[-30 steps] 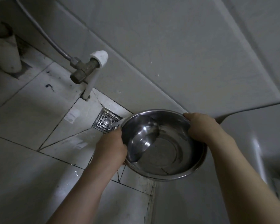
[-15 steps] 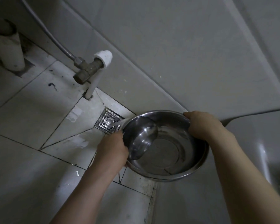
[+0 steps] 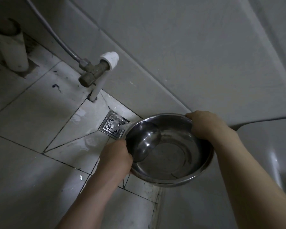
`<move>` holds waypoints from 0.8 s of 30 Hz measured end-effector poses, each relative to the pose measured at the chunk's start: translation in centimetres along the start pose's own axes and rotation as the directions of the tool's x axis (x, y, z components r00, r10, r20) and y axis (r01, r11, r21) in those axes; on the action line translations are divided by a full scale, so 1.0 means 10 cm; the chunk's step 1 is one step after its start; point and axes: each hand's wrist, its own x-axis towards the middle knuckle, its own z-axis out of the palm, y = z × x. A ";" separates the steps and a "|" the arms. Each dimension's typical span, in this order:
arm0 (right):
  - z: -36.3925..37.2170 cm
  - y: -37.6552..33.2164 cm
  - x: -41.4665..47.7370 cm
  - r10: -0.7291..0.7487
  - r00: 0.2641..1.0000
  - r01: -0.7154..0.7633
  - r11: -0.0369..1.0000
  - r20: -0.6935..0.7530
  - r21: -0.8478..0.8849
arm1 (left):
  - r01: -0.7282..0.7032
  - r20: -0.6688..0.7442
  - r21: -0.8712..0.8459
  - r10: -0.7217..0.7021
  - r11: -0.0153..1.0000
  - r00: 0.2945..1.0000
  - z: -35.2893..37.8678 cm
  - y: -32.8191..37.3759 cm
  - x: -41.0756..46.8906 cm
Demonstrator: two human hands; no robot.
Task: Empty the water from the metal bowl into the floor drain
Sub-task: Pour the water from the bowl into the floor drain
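The shiny metal bowl (image 3: 170, 156) hangs tilted toward the far left, just right of the square metal floor drain (image 3: 113, 127) set in the tiled floor corner. Water lies pooled against the bowl's lowered left side and runs over the rim in a thin stream onto the drain grate. My left hand (image 3: 115, 158) grips the near left rim. My right hand (image 3: 203, 124) holds the far right rim.
A brass valve with a white capped pipe (image 3: 97, 71) and a hose stands by the wall left of the drain. A white upright pipe (image 3: 12, 48) rises at far left. A white fixture (image 3: 274, 154) borders the right. The grey tiled wall runs behind.
The bowl has tipped further toward the drain and the water pooled inside has shrunk, spilling over the rim onto the grate. Both hands keep their hold.
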 end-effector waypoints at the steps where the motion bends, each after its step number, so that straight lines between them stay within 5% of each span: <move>1: -0.01 -0.01 0.01 0.000 1.000 0.000 1.000 0.000 0.000 | -0.002 0.001 -0.004 0.002 1.000 1.000 0.00 -0.01 0.00; 24: -0.20 -0.18 0.03 0.029 0.999 -0.029 0.999 -0.019 -0.020 | 0.036 0.049 -0.162 -0.029 0.986 0.998 0.03 -0.14 0.16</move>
